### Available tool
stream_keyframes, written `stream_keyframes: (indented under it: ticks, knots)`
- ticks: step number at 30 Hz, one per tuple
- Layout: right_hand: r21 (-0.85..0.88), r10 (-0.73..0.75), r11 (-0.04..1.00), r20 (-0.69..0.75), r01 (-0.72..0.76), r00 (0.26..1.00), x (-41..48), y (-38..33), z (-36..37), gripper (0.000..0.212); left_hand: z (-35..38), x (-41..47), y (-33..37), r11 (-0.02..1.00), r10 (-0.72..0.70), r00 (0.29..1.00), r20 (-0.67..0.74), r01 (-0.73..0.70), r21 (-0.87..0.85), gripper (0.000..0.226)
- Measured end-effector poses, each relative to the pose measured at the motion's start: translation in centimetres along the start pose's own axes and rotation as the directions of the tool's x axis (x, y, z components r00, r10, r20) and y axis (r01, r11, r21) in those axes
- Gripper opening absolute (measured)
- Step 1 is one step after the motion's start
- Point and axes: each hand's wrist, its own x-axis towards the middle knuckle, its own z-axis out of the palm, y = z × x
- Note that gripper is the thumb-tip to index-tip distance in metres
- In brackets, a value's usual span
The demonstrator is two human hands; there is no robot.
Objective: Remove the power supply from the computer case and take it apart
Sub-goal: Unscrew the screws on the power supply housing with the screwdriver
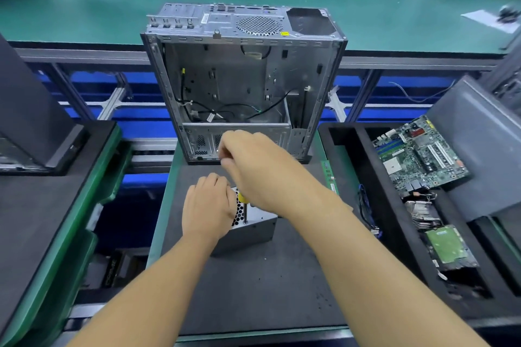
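The computer case (242, 79) stands open on its side, its bare metal inside facing you, with a few loose black cables lying near its lower part. The bay at its top right corner is an empty dark opening.

The power supply (251, 229) is out of the case. It sits just in front of the case, on the dark grey mat (253, 290) that the case also stands on. It is a grey metal box with a honeycomb grille on its top face.

Your left hand (207, 205) lies on the power supply at the side left of the case's midline, palm down, fingers bent over the box's far edge, holding it.

Your right hand (253, 169) is between the case and the power supply, fingers curled tight round a screwdriver (242, 198). Only a bit of its yellow handle and its thin metal shaft show below your hand. The shaft stands almost upright, its tip touching the power supply's top face beside the grille.

To the right of the case, a green memory stick (329, 177) lies at the mat's edge. Further right, a black foam tray (375, 177) holds a green motherboard (420, 155), a finned metal heatsink (423, 214) and a smaller green board (446, 244).

Behind the case runs a long green workbench (112, 8).
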Motion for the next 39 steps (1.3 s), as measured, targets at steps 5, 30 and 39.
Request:
stream_keyframes:
  ticks: [5,30,39]
  knots:
    - [0.215,-0.013,0.976,0.176,-0.026,0.984,-0.4,-0.2,-0.9,0.019,-0.1,-0.2,0.0,0.994,-0.053,0.998,-0.016,0.051,-0.092,0.014]
    - [0.150,-0.051,0.988,0.063,0.041,0.997,-0.7,0.9,-0.1,0.010,-0.5,0.1,0.3,1.000,-0.010,0.999,0.051,0.011,-0.006,0.013]
    - [0.350,-0.003,0.937,0.054,-0.016,0.999,-0.9,1.9,0.6,0.014,0.2,0.2,-0.1,0.999,0.014,0.999,0.053,-0.016,0.030,0.011]
